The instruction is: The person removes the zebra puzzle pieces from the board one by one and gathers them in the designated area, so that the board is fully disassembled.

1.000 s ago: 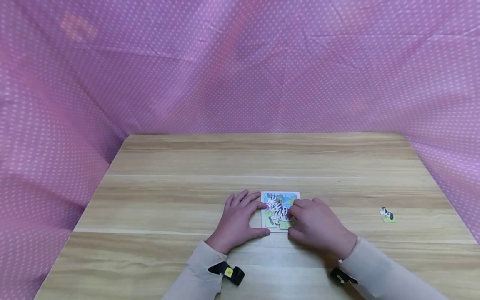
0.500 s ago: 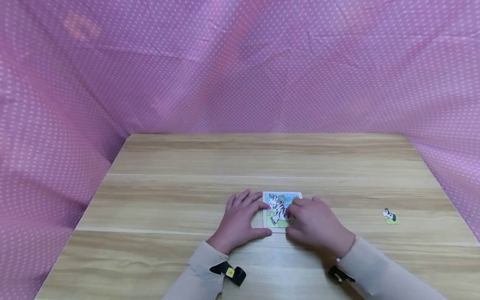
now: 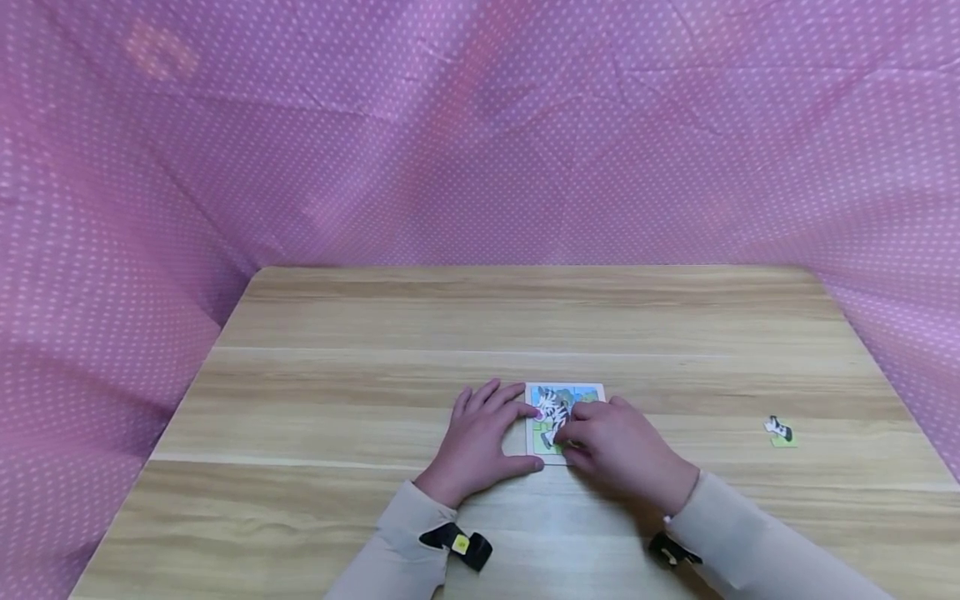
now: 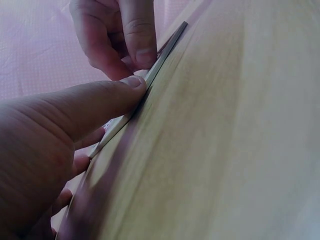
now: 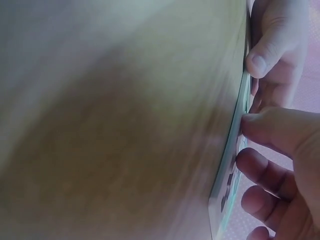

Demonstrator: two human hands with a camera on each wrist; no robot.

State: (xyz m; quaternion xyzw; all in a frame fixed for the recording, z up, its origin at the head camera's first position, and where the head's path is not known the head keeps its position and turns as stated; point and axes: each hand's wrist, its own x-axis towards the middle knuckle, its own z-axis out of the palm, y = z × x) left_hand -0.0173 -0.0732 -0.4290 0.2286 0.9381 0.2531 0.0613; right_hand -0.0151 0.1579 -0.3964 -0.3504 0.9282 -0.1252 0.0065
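Note:
A small framed jigsaw puzzle [image 3: 548,460] with a zebra picture lies flat on the table. My left hand [image 3: 476,446] rests at its left side, fingers spread and fairly straight. The left index tip touches the picture, and the left thumb [image 4: 112,100] lies against the near edge of the frame. Over the right half of the puzzle, my right hand [image 3: 622,446] has its fingers bent down onto the pieces. Its thumb [image 5: 270,125] touches the near edge. The right hand covers part of the picture; whether it pinches a piece is hidden.
One loose puzzle piece [image 3: 782,432], with zebra stripes and green, lies apart on the right of the wooden table [image 3: 375,333]. A pink dotted cloth [image 3: 480,167] hangs behind the table and along its sides.
My right hand has shifted slightly left and nearer over the puzzle, covering more of the zebra's lower body. The left hand stays where it was on the frame, and the loose piece is unmoved.

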